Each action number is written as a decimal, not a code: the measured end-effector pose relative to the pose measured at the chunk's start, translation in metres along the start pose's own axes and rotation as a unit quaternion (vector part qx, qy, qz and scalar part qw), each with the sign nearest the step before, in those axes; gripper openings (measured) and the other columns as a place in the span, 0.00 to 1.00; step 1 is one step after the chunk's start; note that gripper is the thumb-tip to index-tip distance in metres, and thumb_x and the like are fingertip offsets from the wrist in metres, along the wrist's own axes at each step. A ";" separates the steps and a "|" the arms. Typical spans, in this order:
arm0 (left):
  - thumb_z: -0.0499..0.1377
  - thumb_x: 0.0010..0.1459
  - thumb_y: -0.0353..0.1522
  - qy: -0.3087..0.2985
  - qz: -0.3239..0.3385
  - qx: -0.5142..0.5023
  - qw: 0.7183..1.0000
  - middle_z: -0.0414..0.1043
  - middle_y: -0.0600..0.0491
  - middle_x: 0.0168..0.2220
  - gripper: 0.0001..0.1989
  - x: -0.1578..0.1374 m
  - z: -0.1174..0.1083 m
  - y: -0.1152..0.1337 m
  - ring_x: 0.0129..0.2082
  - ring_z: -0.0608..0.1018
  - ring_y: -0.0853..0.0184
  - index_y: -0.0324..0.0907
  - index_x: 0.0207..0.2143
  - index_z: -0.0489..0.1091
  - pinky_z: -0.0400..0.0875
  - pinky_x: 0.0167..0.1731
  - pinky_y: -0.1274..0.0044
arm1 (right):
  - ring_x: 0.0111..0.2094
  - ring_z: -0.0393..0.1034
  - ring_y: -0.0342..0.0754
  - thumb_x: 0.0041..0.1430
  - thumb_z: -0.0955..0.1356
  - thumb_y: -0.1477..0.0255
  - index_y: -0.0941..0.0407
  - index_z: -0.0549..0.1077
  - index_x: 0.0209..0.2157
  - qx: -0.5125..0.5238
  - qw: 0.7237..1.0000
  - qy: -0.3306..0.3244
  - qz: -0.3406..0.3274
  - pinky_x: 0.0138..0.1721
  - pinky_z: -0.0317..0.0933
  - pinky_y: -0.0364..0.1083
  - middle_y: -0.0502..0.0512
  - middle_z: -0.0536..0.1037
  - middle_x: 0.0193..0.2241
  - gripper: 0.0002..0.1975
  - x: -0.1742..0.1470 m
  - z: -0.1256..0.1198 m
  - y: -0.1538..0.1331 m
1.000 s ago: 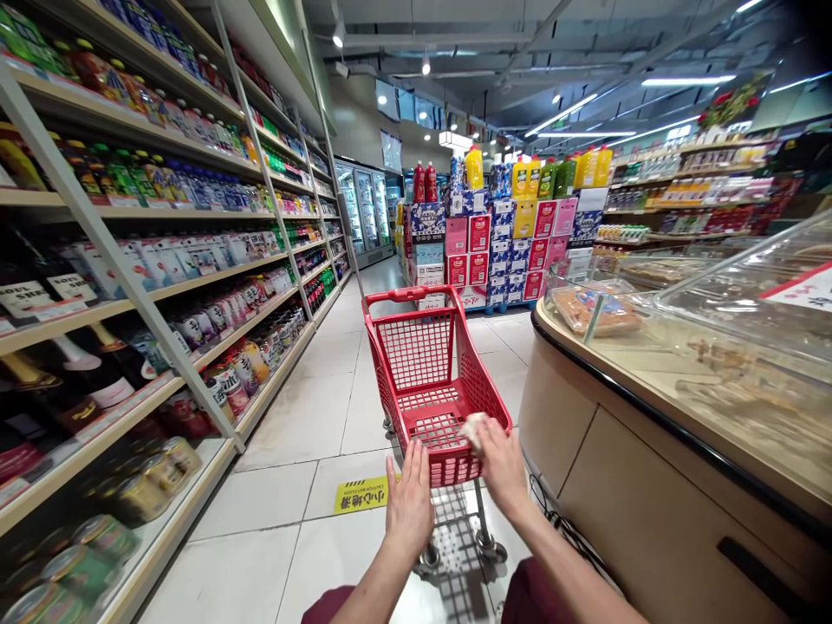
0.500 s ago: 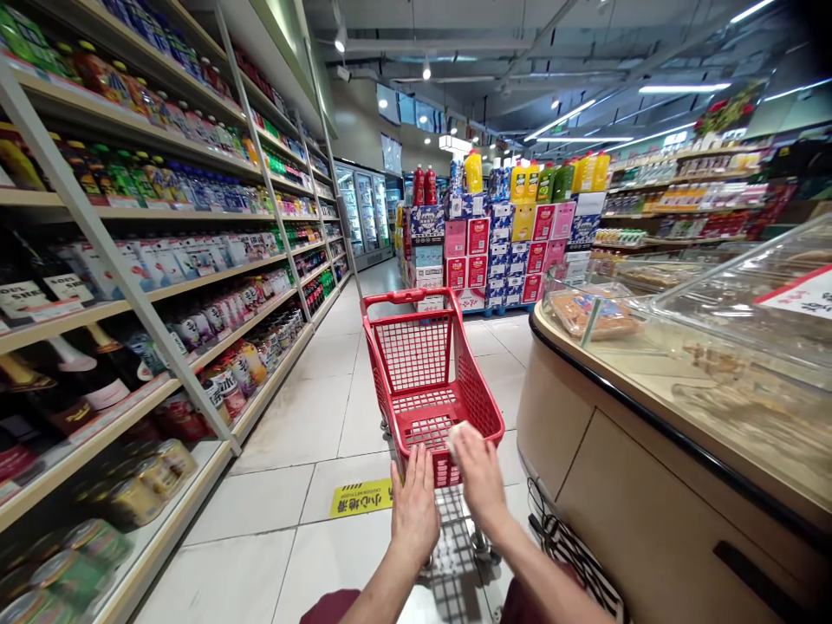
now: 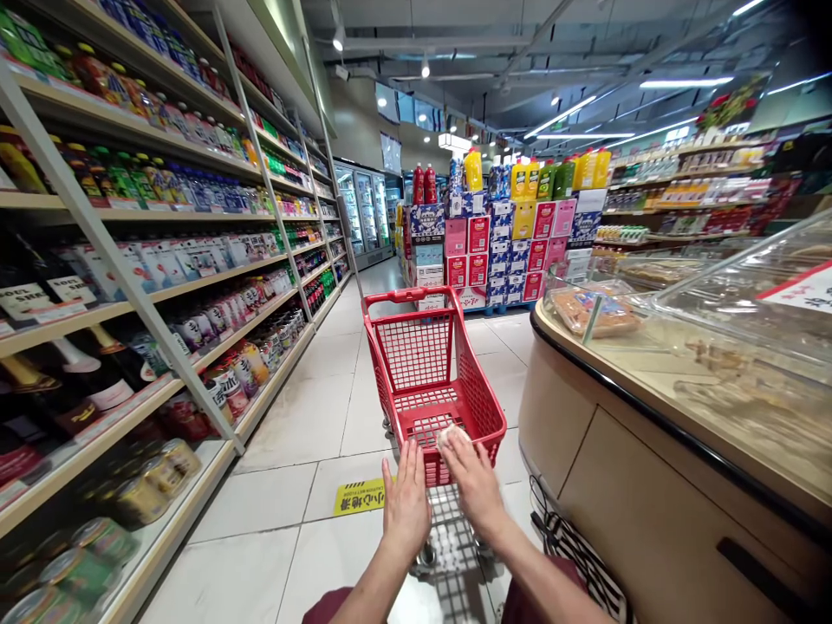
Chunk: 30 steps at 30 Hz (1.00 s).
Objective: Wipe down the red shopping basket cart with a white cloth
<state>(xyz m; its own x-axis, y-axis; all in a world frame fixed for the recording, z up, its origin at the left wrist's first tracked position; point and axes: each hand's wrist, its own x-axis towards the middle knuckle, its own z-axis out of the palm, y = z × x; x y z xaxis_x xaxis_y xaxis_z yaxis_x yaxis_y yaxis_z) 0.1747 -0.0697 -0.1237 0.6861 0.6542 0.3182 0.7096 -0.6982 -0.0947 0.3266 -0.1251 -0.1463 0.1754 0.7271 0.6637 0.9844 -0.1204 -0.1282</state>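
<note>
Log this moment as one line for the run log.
scene: shop aisle | left hand: flat against red cart near rim | right hand: pressing pale cloth on cart rim | cart basket: empty

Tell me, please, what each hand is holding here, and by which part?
The right hand presses a small white cloth onto the red cart's near rim. The left hand rests open against that rim, gripping nothing.
</note>
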 end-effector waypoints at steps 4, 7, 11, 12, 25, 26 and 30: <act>0.47 0.48 0.25 -0.009 0.011 -0.009 1.000 0.42 0.49 0.62 0.34 0.000 -0.001 -0.001 0.62 0.45 0.61 0.36 0.60 0.45 0.45 0.57 0.57 | 0.56 0.54 0.50 0.50 0.56 0.85 0.57 0.64 0.52 -0.025 0.994 0.011 0.105 0.55 0.44 0.55 0.59 0.62 0.55 0.27 0.007 -0.004 0.011; 0.46 0.48 0.23 -0.003 0.011 -0.004 1.000 0.42 0.48 0.62 0.34 0.006 -0.003 -0.004 0.62 0.45 0.63 0.36 0.59 0.46 0.44 0.58 0.59 | 0.57 0.52 0.49 0.50 0.56 0.85 0.54 0.62 0.53 -0.003 0.999 0.002 0.044 0.55 0.44 0.54 0.57 0.62 0.55 0.29 0.006 -0.001 -0.001; 0.46 0.49 0.24 -0.001 0.009 0.004 1.000 0.45 0.48 0.62 0.32 0.011 -0.006 -0.009 0.62 0.45 0.63 0.36 0.59 0.46 0.44 0.58 0.60 | 0.58 0.52 0.47 0.50 0.56 0.86 0.52 0.62 0.53 0.021 1.000 -0.003 -0.016 0.57 0.42 0.53 0.55 0.62 0.55 0.29 0.004 0.002 -0.003; 0.46 0.49 0.25 -0.003 0.013 0.004 1.000 0.45 0.48 0.62 0.32 0.011 -0.006 -0.010 0.62 0.45 0.64 0.36 0.59 0.46 0.45 0.58 0.60 | 0.57 0.52 0.47 0.50 0.56 0.86 0.53 0.64 0.52 0.011 1.000 0.001 0.014 0.56 0.42 0.54 0.56 0.62 0.55 0.29 0.005 0.001 0.002; 0.47 0.52 0.29 -0.050 0.025 -0.063 0.996 0.52 0.46 0.60 0.24 0.025 -0.030 -0.019 0.61 0.49 0.62 0.37 0.53 0.57 0.43 0.58 0.59 | 0.59 0.47 0.46 0.53 0.55 0.86 0.54 0.63 0.53 0.050 0.998 0.047 -0.009 0.55 0.49 0.54 0.59 0.61 0.56 0.27 -0.007 0.016 -0.001; 0.48 0.51 0.28 -0.053 0.016 -0.072 0.996 0.54 0.46 0.58 0.24 0.027 -0.033 -0.018 0.61 0.50 0.62 0.36 0.52 0.58 0.43 0.58 0.60 | 0.60 0.46 0.46 0.54 0.55 0.86 0.54 0.62 0.53 0.060 0.997 0.054 -0.011 0.54 0.50 0.54 0.59 0.60 0.56 0.26 -0.007 0.018 0.004; 0.48 0.49 0.27 -0.063 -0.010 -0.104 0.993 0.64 0.47 0.51 0.21 0.031 -0.044 -0.011 0.59 0.54 0.62 0.37 0.48 0.62 0.43 0.58 0.62 | 0.60 0.46 0.45 0.55 0.55 0.84 0.52 0.62 0.53 0.103 0.992 0.058 -0.042 0.54 0.52 0.54 0.58 0.59 0.57 0.26 -0.008 0.022 0.016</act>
<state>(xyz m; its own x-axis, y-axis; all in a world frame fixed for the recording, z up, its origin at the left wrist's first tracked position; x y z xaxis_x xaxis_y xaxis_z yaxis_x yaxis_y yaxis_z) 0.1812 -0.0544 -0.0715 0.6963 0.6903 0.1965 0.6837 -0.7212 0.1111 0.3404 -0.1180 -0.1697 0.1055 0.6453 0.7566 0.9740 0.0862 -0.2093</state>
